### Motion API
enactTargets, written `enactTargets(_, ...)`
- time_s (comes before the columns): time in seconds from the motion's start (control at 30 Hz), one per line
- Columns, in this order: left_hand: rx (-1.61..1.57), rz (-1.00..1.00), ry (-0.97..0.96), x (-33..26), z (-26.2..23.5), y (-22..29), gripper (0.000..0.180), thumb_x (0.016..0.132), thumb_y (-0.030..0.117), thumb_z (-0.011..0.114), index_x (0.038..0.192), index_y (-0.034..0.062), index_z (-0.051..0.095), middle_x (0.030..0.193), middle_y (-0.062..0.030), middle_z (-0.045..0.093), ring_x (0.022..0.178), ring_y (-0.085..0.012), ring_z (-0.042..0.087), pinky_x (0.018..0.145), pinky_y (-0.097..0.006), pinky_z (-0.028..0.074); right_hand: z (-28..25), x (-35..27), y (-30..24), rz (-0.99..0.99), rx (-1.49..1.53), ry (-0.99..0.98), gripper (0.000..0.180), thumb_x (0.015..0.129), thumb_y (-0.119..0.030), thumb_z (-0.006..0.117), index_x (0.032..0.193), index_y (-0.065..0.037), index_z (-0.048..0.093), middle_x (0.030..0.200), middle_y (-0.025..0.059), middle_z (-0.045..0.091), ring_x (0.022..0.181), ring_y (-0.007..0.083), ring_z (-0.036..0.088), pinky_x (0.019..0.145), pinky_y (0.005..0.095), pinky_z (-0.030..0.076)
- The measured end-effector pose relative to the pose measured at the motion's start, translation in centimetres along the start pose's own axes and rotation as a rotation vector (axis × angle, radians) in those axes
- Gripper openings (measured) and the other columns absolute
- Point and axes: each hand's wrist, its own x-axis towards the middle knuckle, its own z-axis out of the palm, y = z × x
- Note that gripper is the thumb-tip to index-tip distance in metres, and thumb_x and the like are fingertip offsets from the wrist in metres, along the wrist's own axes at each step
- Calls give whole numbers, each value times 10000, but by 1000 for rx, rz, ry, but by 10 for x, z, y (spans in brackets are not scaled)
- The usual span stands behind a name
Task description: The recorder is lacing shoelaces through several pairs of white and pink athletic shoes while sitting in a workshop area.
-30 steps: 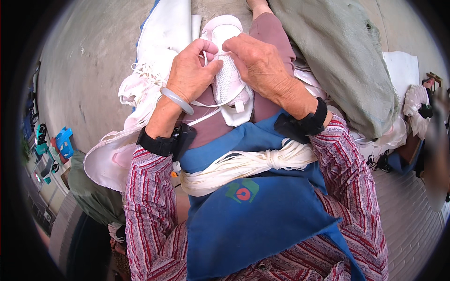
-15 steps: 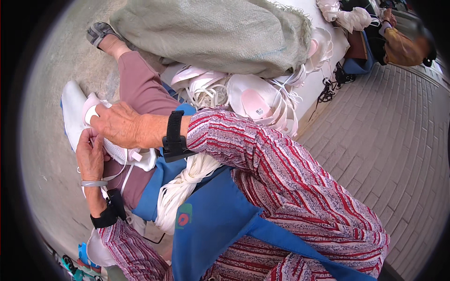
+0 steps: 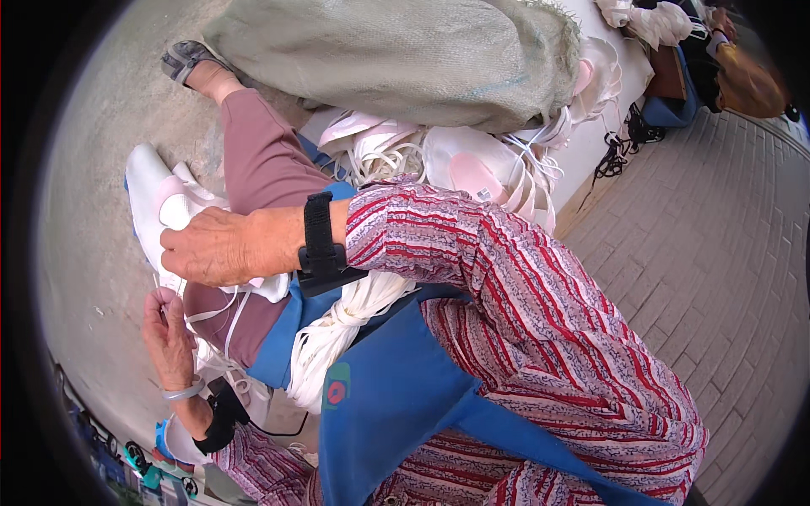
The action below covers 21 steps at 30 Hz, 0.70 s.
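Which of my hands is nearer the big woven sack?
Right. The right hand is apart from the woven sack, below and left of it in the picture; the left hand is lower and farther away.

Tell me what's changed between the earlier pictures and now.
The view swung toward the person's right. The left hand drew leftward, away from the right hand; whether it released anything is unclear. The right hand stays at the pale shoe, the white cord bundle on the blue apron.
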Motion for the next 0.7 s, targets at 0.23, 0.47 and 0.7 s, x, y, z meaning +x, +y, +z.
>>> enactTargets(0.23, -350, -93, 102, -3, 39, -3, 159, 943, 191, 592, 982, 38, 571, 634, 62, 489, 452, -5, 383, 378, -177, 310, 0, -1, 6, 24, 29, -159, 86, 835, -79, 555, 898, -22, 563, 854, 123, 558, 795, 343, 629, 657, 432, 513)
enactTargets(0.47, -668, 41, 220, -13, 44, -11, 250, 991, 150, 465, 1171, -19, 507, 898, -63, 625, 486, -34, 445, 404, -169, 384, -2, 4, 0, 178, 196, -24, 142, 902, -116, 562, 1000, -25, 608, 856, 151, 625, 747, 320, 632, 645, 365, 511)
enactTargets(0.7, -859, -65, 118, -16, 53, -18, 207, 973, 163, 517, 1070, -18, 544, 942, -90, 660, 533, -52, 514, 463, -190, 459, -10, -26, -57, 64, 410, -528, 126, 904, -102, 568, 953, 1, 623, 792, 130, 605, 632, 228, 618, 582, 325, 494)
